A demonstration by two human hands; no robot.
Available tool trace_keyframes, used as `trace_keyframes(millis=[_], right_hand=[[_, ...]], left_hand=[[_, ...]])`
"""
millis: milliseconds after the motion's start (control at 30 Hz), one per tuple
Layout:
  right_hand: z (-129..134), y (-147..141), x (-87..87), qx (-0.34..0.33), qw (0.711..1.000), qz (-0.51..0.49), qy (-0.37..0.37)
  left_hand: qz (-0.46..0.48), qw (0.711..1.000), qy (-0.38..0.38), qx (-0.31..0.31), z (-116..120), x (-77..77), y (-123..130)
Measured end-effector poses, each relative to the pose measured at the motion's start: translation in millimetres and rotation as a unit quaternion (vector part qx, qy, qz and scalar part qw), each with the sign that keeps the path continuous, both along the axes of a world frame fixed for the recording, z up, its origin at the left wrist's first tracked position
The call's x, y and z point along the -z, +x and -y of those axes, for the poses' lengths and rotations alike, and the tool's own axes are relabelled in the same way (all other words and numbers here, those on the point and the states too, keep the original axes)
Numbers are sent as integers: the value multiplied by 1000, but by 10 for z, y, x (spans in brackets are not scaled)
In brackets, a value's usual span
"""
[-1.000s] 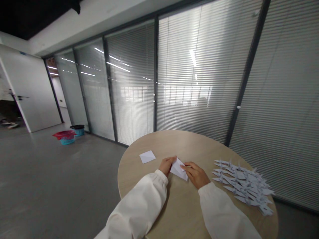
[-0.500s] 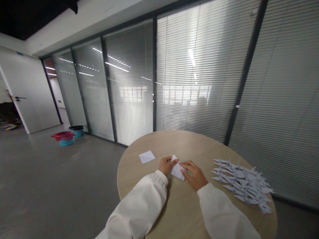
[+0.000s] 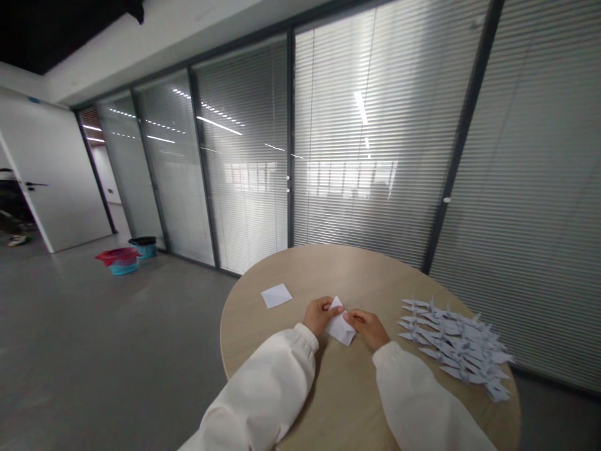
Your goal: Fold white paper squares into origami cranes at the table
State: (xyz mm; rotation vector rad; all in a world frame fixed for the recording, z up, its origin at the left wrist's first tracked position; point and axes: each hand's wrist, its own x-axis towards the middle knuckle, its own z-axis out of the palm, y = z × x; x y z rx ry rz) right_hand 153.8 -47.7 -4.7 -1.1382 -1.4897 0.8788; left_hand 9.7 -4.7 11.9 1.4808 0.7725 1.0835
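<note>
Between my two hands is a small piece of folded white paper (image 3: 341, 332), narrow at its far end, held just over the round table. My left hand (image 3: 320, 315) grips its left side, thumb on top. On the right edge of the paper, the thumb and fingers of my right hand (image 3: 369, 327) are pinched together. A flat white paper square (image 3: 277, 295) with a crease lies on the table to the left. To the right lie several folded paper cranes (image 3: 457, 344), packed close together in rows.
The round wooden table (image 3: 328, 263) stands near a glass partition (image 3: 366, 138) with blinds. On the floor at the left are a bin with a red liner (image 3: 121, 260) and a bin with a black one (image 3: 144, 246). Part of a person (image 3: 14, 213) shows beside the open door (image 3: 61, 175).
Both hands and the folded paper have shifted slightly right. My right hand's fingers, spread before, have drawn together on the paper's edge. The person at the far left has changed posture.
</note>
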Motion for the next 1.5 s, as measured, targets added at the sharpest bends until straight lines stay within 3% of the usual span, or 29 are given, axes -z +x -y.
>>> trace_keyframes(millis=[333, 833, 1100, 1300, 1500], right_hand=[[15, -24, -1, 6, 1000, -11, -4], [-14, -3, 33, 6, 1000, -1, -3], [-26, 1, 72, 2, 1000, 7, -16], [-22, 6, 66, -5, 1000, -2, -15], [-20, 4, 75, -11, 1000, -6, -14]], left_hand=[[-76, 994, 53, -65, -17, 34, 0], [-56, 997, 22, -53, -27, 48, 16], [-47, 997, 16, -59, 20, -15, -5], [-20, 999, 0, -33, 12, -7, 5], [-39, 998, 23, -39, -6, 5, -10]])
